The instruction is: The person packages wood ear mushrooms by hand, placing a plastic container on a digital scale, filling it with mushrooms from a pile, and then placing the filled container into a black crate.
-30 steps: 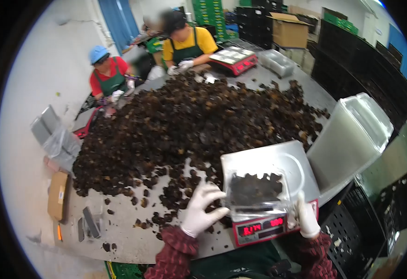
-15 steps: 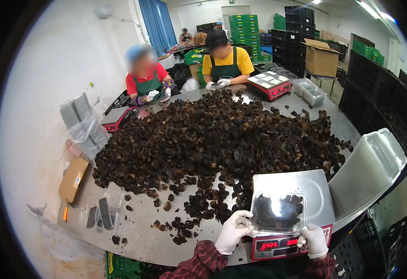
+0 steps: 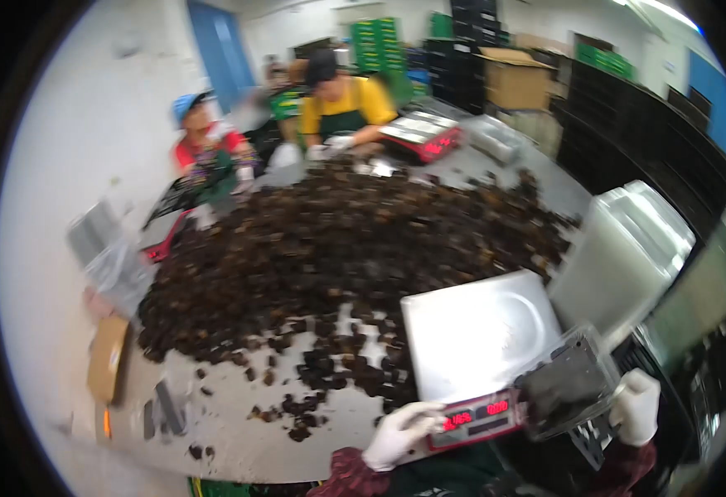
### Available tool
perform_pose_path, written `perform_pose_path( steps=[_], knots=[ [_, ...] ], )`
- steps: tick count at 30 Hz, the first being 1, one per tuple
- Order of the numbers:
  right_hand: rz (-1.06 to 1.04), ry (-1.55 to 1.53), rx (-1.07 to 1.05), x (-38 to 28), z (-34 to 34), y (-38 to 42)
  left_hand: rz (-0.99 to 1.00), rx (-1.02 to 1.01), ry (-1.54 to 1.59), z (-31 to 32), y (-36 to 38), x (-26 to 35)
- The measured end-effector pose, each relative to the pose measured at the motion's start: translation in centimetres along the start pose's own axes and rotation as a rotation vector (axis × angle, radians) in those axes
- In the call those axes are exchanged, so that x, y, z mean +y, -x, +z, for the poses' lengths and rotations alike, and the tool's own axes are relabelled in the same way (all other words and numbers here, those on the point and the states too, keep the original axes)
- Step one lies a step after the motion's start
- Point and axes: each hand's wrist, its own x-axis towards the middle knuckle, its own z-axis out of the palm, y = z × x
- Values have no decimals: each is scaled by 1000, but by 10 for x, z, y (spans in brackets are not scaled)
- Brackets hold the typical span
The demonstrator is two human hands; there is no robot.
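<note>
A clear plastic box (image 3: 568, 383) of dark wood ear mushrooms is tilted off the right front of the scale. My gloved right hand (image 3: 636, 406) grips the box by its right edge. My gloved left hand (image 3: 400, 436) is at the front left corner of the scale (image 3: 479, 331), fingers stretched toward its red display panel and holding nothing. The scale's metal plate is bare. Behind it spreads a large heap of loose wood ear mushrooms (image 3: 338, 240). The whole view is smeared by motion, so the display digits are hard to read.
A tall stack of clear plastic boxes (image 3: 620, 248) leans right of the scale. Two co-workers sit across the table, a red scale (image 3: 419, 135) near one. Black crates (image 3: 628, 132) line the right side. A cardboard piece (image 3: 108, 360) lies at the left table edge.
My right hand has lifted the filled box off the scale plate and moved it right and down. My left hand has let go of the box. The view has swung right.
</note>
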Motion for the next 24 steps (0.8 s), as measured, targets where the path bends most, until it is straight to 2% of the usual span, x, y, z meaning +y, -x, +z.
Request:
perform_pose_path(
  steps=[3, 4, 6, 8, 9, 10, 12, 14, 15, 16, 18, 20, 22, 23, 24],
  knots=[
    [-27, 304, 148, -26, -62, 12, -9, 136, -63, -6, 12, -11],
    [53, 435, 212, -23, -74, 11, -17, 187, -77, -7, 13, -13],
    [0, 756, 234, 10, -100, 3, 6, 220, -45, -11, 14, -24],
    [-77, 964, 230, 83, -130, -11, 120, 174, -200, -16, 15, -30],
    [-40, 990, 186, 113, -139, -15, 100, 172, -44, -14, 17, -35],
    [-14, 1007, 134, 139, -146, -20, 88, 113, -59, -14, 18, -33],
    [38, 978, -2, 190, -160, -29, -154, 234, -179, 12, 23, -5],
    [97, 857, -108, 209, -162, -38, -137, 234, -205, 15, 24, -6],
    [377, 600, -176, 218, -164, -41, -118, 233, -232, 17, 23, -7],
    [482, 477, -255, 251, -168, -51, -114, 237, -235, 19, 23, -9],
    [578, 483, -366, 306, -160, -65, -102, 233, -194, 25, 23, -12],
    [643, 790, -449, 378, -139, -73, -124, 267, -187, 32, 22, -16],
    [493, 1155, -361, 436, -114, -74, -123, 243, -240, 39, 21, -14],
    [531, 899, -185, 423, -103, -65, -121, 257, -213, 39, 21, -16],
    [408, 905, -204, 428, -98, -64, -111, 251, -203, 38, 21, -16]
  ],
)
